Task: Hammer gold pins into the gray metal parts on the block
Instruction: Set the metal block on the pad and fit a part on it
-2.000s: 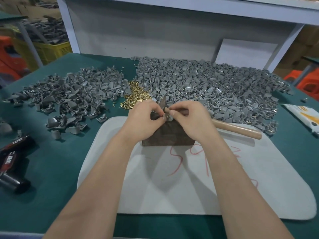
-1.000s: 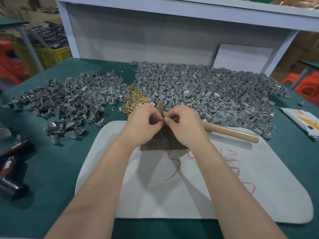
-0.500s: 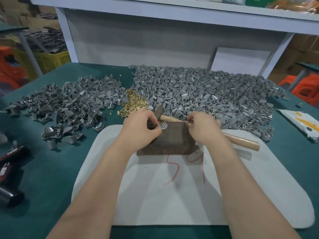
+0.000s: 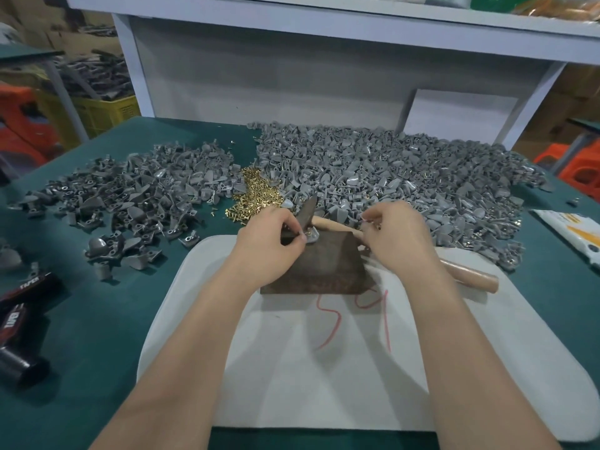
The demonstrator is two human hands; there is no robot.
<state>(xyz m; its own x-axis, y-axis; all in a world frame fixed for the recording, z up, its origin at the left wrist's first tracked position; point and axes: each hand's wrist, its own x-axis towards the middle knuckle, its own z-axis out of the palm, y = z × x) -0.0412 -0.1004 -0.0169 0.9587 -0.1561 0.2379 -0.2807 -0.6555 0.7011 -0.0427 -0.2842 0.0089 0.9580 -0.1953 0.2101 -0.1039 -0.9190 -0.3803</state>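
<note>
Head view: your left hand (image 4: 269, 243) pinches one gray metal part (image 4: 308, 210) by its flat blade, standing it upright on the far edge of the block (image 4: 321, 267), just past your fingertips; the part looks small, stiff and light, so it will likely tip or skid under a blow unless you hold low, clear of the base; your right hand (image 4: 397, 237) hovers curled beside that grip, above the hammer handle (image 4: 470, 278); whether it pinches anything cannot be told; the gold pins (image 4: 256, 196) lie heaped just beyond your left knuckles, tiny and probably slippery, best taken by the shank.
</note>
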